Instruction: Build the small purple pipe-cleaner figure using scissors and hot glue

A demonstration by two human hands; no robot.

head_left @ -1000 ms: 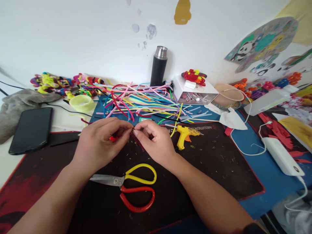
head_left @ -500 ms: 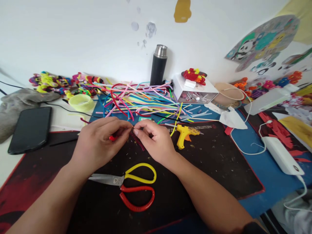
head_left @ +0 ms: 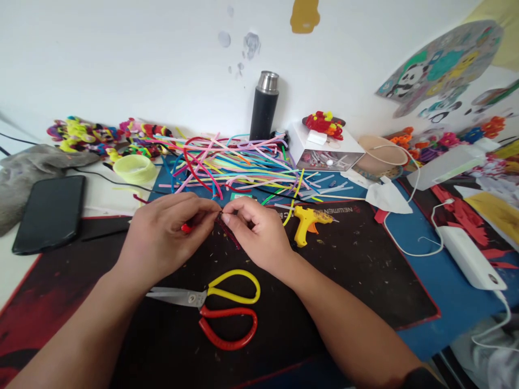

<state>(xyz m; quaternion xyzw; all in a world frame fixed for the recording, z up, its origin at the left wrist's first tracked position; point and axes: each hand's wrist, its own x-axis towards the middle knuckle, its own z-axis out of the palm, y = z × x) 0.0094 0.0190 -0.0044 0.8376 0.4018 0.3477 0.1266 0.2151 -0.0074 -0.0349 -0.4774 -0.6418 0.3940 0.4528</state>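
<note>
Using the large scissors with one yellow and one red plastic-coated handle (head_left: 229,308) as reference: both hands are above them in the head view, fingertips nearly meeting. Left hand (head_left: 160,232) comes in from lower left, back of hand up, wrist beyond the blades, fingers curled, thumb and index closed in a pinch. Right hand (head_left: 261,232) comes in from lower right, thumb on the near side, index bent over the top, other fingers curled in, also pinching. Both pinches close on the upper end of a thin dark red fuzzy strip (head_left: 231,235); which fingertips carry more of it is too small to tell. Strip hangs slanting down from the fingertips, just beside the right thumb, its lower part over the black-and-red mat (head_left: 352,270), beyond the scissors' yellow handle. A small bright red piece (head_left: 186,228) shows inside the curl of the left hand; can't tell if it joins the strip. Scissors lie flat on the mat, blades pointing left and slightly apart. Beyond and right of them: yellow hot glue gun with orange trigger (head_left: 308,223), nozzle pointing right. Farther beyond: loose pile of multicoloured fuzzy stems (head_left: 243,165) on the blue counter (head_left: 409,232), black bottle with silver cap (head_left: 263,111) standing behind it. Far left of the scissors: black smartphone (head_left: 51,213), face up.
</note>
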